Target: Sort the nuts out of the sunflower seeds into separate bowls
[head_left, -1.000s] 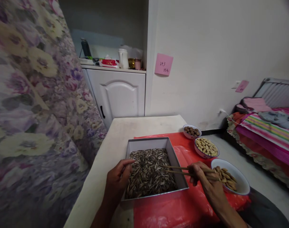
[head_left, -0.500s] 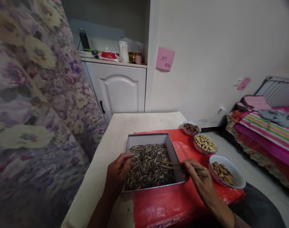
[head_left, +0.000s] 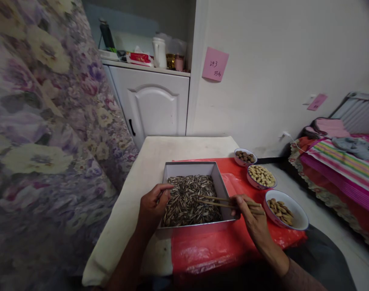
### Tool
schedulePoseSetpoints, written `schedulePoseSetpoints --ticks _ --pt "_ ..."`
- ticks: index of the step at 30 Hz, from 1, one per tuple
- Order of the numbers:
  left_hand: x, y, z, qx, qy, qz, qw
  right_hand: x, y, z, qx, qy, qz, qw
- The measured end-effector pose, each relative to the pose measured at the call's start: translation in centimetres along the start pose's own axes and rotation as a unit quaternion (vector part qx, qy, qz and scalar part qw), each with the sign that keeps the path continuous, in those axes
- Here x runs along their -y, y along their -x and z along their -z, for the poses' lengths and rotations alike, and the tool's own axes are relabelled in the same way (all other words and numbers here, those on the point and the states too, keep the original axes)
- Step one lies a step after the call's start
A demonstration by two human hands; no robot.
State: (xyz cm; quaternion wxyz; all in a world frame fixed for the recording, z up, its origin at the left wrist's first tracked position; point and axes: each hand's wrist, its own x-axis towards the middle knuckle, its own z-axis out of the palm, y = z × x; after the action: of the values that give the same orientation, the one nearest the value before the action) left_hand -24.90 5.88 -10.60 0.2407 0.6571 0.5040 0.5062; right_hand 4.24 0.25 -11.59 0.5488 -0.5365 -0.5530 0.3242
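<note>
A shallow grey-white box stands on the table, its floor covered with striped sunflower seeds. My left hand is curled over the box's left wall, thumb and forefinger bent close together above the seeds; the other fingers are partly hidden. In my right hand is a pair of wooden chopsticks, reaching over the right wall. Their tips are close together at the seeds, and I cannot tell whether anything is between them.
Along the right stand a bowl of round brown nuts, a bowl of peanuts and a bowl of almonds. Red plastic sheeting lies beneath the box on the pale table. A flowered curtain hangs at left.
The view has tilted slightly down, so the scene sits higher. The chopstick tips have shifted a little left over the seeds. The left hand keeps its place at the box.
</note>
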Motion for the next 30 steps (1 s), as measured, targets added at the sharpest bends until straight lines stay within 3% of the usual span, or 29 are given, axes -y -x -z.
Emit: schedulePoseSetpoints --ticks 11,20,30 --pt "0.2 0.1 -0.1 0.002 0.008 -0.005 1.0 0.2 -0.1 1.3 0.016 0.023 0.001 1.0" --pt "0.2 0.0 -0.1 0.002 0.011 -0.007 1.0 0.9 -0.1 1.0 0.049 0.068 0.016 0.996" --pt "0.2 0.1 -0.1 0.001 0.005 -0.008 1.0 0.9 -0.2 0.8 0.033 0.074 0.009 0.997"
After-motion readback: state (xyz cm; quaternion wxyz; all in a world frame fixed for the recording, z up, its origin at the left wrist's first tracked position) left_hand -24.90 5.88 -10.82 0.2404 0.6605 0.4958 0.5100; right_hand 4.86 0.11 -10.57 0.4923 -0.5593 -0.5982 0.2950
